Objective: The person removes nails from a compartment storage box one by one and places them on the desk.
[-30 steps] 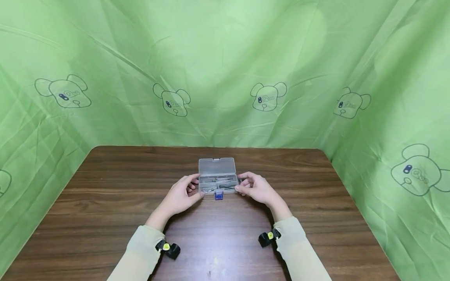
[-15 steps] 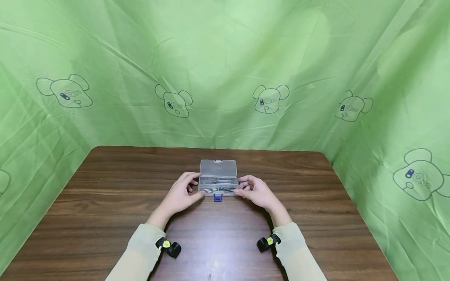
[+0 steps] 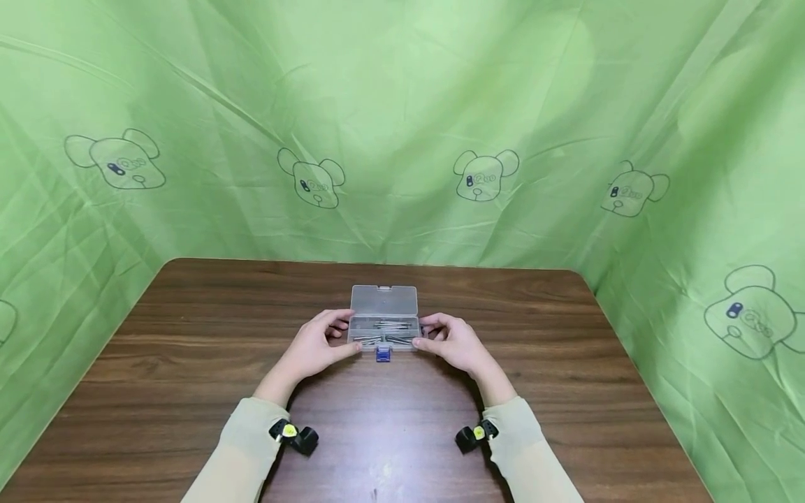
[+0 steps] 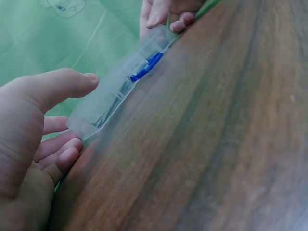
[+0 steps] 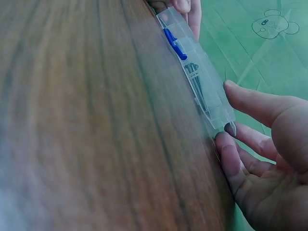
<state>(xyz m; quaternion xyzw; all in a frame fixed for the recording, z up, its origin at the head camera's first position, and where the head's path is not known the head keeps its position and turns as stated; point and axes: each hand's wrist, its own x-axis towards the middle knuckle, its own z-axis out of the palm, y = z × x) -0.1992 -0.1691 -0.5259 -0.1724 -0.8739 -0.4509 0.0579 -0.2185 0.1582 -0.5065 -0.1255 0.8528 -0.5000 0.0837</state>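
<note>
A clear plastic storage box (image 3: pixel 352 323) stands on the table with its lid (image 3: pixel 383 300) tipped up at the back. Thin metal nails (image 3: pixel 393 325) lie in its compartments; some show heads in the right wrist view. A blue latch (image 3: pixel 383 355) hangs from the front wall. My left hand (image 3: pixel 312 347) grips the left end, thumb by the front corner and fingertips at the side. At the opposite end my right hand (image 3: pixel 458 344) holds the box likewise, thumb in front. In the left wrist view, the left fingers (image 4: pixel 62 149) curl against the box's end.
The brown wooden table (image 3: pixel 189 328) reaches back to a green cloth (image 3: pixel 390 126) printed with cartoon bear heads. Each wrist wears a small black camera, the left one (image 3: pixel 306 441) and the right one (image 3: pixel 467 439) above the table.
The box has slid slightly to the left across the table, with both hands moving along at its ends. Lid and latch keep their position on the box.
</note>
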